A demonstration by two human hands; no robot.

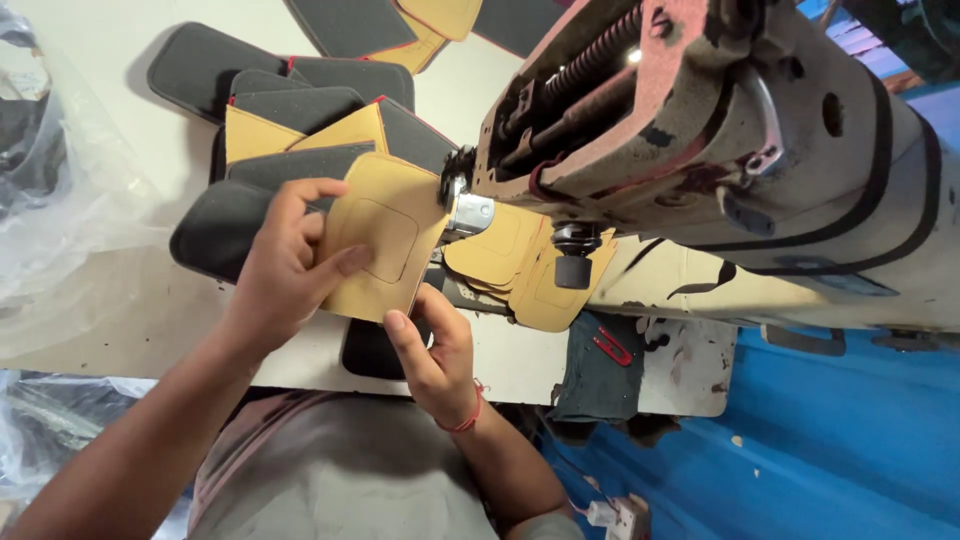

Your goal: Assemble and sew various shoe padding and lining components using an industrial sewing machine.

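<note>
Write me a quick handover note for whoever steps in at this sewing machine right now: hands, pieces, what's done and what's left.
Left hand: flat on the tan panel, fingers spread, holding it at the needle area.
Right hand: pinching the panel's lower edge.
Sewing machine: head directly over the panel's right edge.
Done, by the look of it: a chain of tan pieces hangs out behind the presser foot.
Left, probably: the stack of dark grey and tan panels fanned on the white table.
Red thread snips lie on the table's front edge.
</note>
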